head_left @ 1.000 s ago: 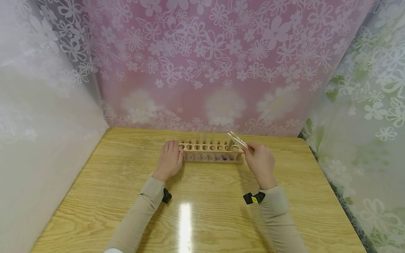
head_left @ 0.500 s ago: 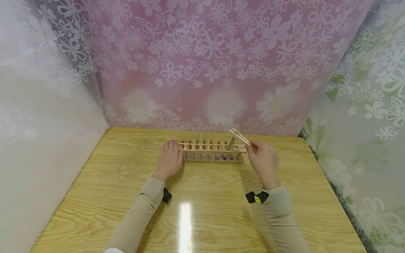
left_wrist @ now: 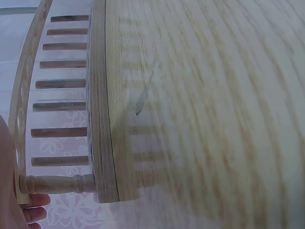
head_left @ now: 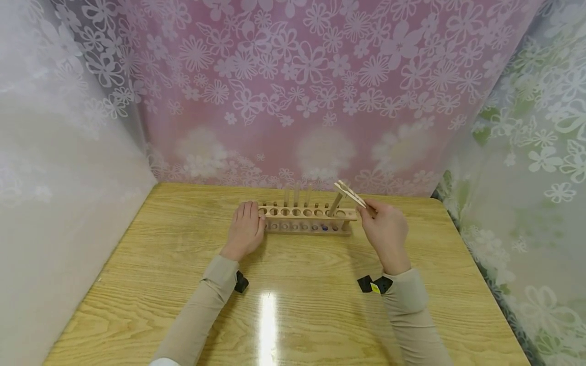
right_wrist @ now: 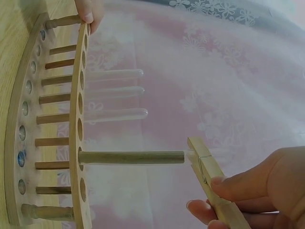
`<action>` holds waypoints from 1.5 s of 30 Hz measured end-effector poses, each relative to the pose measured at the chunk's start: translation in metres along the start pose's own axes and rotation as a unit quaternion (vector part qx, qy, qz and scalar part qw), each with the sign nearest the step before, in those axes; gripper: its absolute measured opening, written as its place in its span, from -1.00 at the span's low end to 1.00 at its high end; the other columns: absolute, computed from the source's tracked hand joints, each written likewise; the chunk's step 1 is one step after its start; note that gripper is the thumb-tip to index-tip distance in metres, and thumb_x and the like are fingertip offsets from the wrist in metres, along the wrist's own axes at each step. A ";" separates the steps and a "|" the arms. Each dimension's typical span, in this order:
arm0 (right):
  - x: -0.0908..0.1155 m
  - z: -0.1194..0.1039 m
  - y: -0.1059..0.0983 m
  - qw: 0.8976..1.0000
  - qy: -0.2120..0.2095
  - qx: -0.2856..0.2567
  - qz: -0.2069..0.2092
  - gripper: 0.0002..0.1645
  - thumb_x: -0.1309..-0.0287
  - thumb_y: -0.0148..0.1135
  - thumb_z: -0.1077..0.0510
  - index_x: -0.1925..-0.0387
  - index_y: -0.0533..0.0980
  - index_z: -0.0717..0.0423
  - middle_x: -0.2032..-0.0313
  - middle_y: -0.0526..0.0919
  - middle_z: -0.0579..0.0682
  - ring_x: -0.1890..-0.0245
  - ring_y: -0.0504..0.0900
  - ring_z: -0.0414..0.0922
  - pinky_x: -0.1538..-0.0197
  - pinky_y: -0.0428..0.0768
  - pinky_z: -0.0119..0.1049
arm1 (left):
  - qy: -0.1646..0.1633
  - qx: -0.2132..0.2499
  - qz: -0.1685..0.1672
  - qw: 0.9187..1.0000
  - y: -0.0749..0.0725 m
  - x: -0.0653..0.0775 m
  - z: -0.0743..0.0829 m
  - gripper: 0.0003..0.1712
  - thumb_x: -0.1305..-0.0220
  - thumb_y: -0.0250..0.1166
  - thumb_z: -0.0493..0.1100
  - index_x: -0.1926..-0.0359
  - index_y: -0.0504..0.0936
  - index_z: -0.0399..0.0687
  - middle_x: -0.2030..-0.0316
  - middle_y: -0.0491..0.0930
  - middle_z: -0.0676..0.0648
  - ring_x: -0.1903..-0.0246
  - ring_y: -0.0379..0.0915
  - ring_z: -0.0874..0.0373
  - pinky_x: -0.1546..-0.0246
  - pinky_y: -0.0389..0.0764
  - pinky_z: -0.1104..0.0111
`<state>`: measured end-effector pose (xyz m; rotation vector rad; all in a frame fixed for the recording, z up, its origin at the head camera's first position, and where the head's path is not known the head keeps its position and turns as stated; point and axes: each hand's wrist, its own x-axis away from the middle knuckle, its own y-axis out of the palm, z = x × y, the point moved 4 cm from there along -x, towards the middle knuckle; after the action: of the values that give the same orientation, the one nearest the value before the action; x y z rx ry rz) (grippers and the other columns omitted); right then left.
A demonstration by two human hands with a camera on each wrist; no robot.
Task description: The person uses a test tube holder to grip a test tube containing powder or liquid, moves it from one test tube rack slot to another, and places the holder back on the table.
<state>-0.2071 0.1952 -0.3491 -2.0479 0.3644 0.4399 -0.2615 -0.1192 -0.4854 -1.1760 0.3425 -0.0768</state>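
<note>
Seen from the head, the left hand (head_left: 245, 229) holds the left end of a wooden test tube rack (head_left: 313, 218) near the back of the table (head_left: 293, 264). The right hand (head_left: 386, 231) pinches a wooden spring clamp (head_left: 351, 193). A tilted test tube (head_left: 336, 204) goes from the clamp down into the second hole from the rack's right end.

From the left wrist, fingertips (left_wrist: 40, 199) poke out past the end post (left_wrist: 57, 184), near a row of pegs (left_wrist: 60, 84).

From the right wrist, the thumb (right_wrist: 238, 185) presses the clamp, which nips the tube near its top. The tube looks brownish-green, but I can't tell what's inside. Three clear tubes (right_wrist: 116, 114) stick up, round ends on top.
</note>
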 end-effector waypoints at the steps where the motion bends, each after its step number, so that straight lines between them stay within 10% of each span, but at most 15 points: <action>1: 0.000 0.000 -0.001 1.000 0.000 -0.002 0.001 -0.67 -0.24 0.37 0.10 0.06 0.70 0.24 0.36 0.75 0.19 0.57 0.65 0.05 0.68 0.43 -0.21 | -0.001 -0.001 -0.002 1.000 0.000 0.000 0.000 -0.40 -0.62 -0.29 -0.05 -0.43 0.11 -0.41 -0.36 0.14 -0.39 -0.41 -0.03 -0.25 -0.46 -0.07 -0.02; 45: -0.005 0.021 0.000 1.000 0.006 0.021 0.006 -0.69 -0.25 0.35 0.13 0.03 0.69 0.19 0.39 0.74 0.19 0.73 0.47 -0.02 0.74 0.25 -0.25 | 0.016 -0.005 0.026 1.000 0.000 0.000 0.001 -0.45 -0.61 -0.27 -0.06 -0.34 0.20 -0.42 -0.27 0.21 -0.38 -0.33 0.06 -0.24 -0.43 0.01 -0.02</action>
<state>-0.2151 0.2135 -0.3564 -2.0085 0.3907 0.4231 -0.2614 -0.1188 -0.4848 -1.1765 0.4023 -0.0485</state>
